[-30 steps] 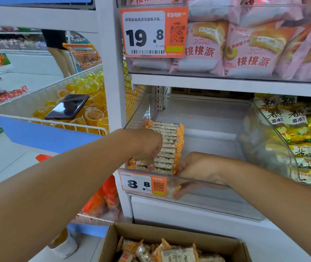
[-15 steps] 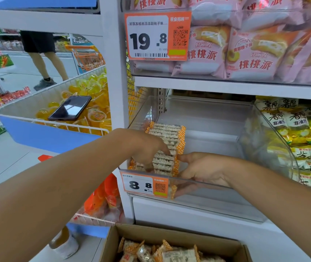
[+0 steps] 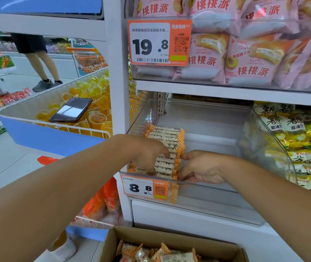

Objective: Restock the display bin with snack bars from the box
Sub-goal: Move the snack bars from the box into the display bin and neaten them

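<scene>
Your right hand point(image 3: 201, 167) has slid up against the stack's right edge since a second ago; the person in the aisle point(image 3: 37, 59) has walked further in. White shelving point(image 3: 226, 93), pale shop floor point(image 3: 3, 161). Clear display bin point(image 3: 217, 193) holds a row of snack bars point(image 3: 167, 146) along its left side, rest bare. Left hand point(image 3: 147, 154) rests on the row, fingers curled over the bars; right-hand fingers curl against the orange wrapper ends. Cardboard box point(image 3: 113, 242) below holds loose bars. Phone point(image 3: 71, 112) lies on jelly cups in the wire basket point(image 3: 28, 106). Pink packs point(image 3: 245, 53) above.
</scene>
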